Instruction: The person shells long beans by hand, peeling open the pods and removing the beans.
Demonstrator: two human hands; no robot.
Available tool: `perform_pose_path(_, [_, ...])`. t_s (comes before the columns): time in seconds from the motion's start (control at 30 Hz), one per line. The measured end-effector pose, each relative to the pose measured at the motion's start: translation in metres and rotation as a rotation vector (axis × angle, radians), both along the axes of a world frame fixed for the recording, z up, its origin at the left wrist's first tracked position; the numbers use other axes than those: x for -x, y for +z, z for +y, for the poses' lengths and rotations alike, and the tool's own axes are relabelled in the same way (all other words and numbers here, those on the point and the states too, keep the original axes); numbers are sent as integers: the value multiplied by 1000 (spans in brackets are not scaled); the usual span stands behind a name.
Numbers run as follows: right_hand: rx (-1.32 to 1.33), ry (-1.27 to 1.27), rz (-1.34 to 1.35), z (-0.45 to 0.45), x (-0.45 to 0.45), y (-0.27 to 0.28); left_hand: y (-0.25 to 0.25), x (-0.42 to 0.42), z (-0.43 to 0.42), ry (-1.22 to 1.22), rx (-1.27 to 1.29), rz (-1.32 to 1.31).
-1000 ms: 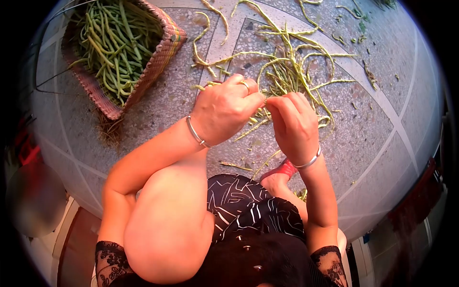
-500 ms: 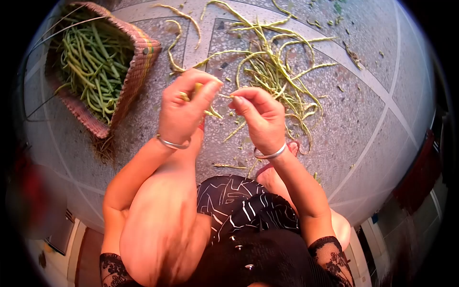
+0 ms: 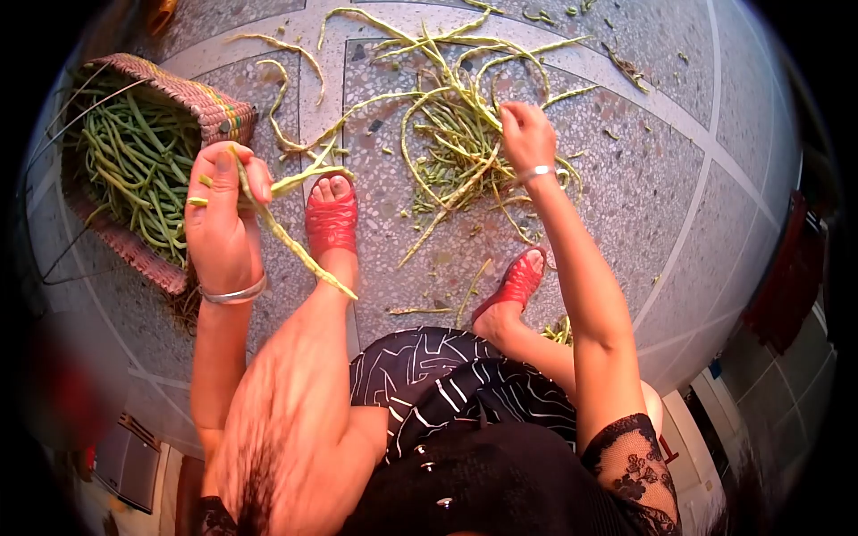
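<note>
basket (image 3: 217, 111): one, woven, full of beans (image 3: 143, 165)
left hand (image 3: 222, 214): beside basket, fingers holding at least two knobbly pods (image 3: 293, 247)
right hand (image 3: 529, 143): right of basket, at one tangled pile (image 3: 454, 136); cannot tell finger grip

Beans (image 3: 299, 250) in left hand (image 3: 220, 234), right hand (image 3: 528, 138) near bean pile (image 3: 456, 143), grip unclear.

Yellow-green beans (image 3: 143, 170), white-lined black skirt (image 3: 460, 393)

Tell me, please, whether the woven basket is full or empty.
The basket is not empty: green beans spread across its visible inside. How deep they lie cannot be told.
</note>
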State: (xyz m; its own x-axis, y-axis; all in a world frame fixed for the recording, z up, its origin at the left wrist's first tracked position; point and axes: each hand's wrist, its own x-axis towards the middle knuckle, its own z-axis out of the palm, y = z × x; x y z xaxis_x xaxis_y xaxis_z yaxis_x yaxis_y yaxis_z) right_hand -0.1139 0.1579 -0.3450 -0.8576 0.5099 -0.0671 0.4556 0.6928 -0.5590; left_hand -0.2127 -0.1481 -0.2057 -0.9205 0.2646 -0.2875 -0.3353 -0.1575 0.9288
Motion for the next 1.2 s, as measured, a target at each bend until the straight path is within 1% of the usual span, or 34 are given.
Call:
perform_pose_path(0.03, [36,-56,-7,2,14,-9,3,-4,7,10,-8,-37])
perform_pose_path(0.07, [19,-59,-34,3,27,-17,6,-8,11,-8,-28,-87])
perform_pose_path(0.1, [4,-71,-102,3,40,-25,8,-12,15,-28,-49,-138])
perform_pose_path(0.13, [29,-124,-237,1,53,-24,9,-15,17,-48,-69,-190])
perform_pose_path(0.2, [119,-210,-386,-1,65,-34,8,-20,21,-67,-74,-248])
perform_pose_path(0.3, [160,-253,-317,-3,68,-31,7,-21,22,-107,-56,-303])
perform_pose_path(0.4, [305,-238,-44,-10,55,-16,-1,-20,20,-114,12,-314])
perform_pose_path(0.43, [452,-191,38,-13,49,-9,-4,-19,20,-116,19,-353])
perform_pose_path(0.53, [977,-208,7,-36,33,47,-11,-21,30,-178,188,-405])
perform_pose_path(0.57, [1077,-207,-10,-45,27,63,-11,-21,34,-210,208,-454])
perform_pose_path(0.6, [1178,-205,-30,-52,21,76,-17,-22,33,-288,149,-438])
perform_pose_path(0.67, [1224,-162,-77,-68,13,97,-25,-25,37,-344,107,-508])
perform_pose_path(0.73, [1358,-117,-118,-81,3,105,-34,-30,41,-353,94,-538])
perform_pose_path(0.87, [1424,-11,-141,-100,-6,109,-37,-31,42,-334,10,-614])
perform_pose_path(0.9, [1435,-19,-141,-105,-6,111,-34,-29,42,-334,9,-631])
perform_pose_path(1.0, [1377,48,-188,-113,-11,110,-35,-31,38,-341,1,-649])
perform_pose_path(1.13, [1253,147,-190,-118,-16,108,-36,-34,35,-364,52,-655])
perform_pose_path(1.2, [1290,127,-213,-120,-17,110,-39,-36,34,-353,36,-652])
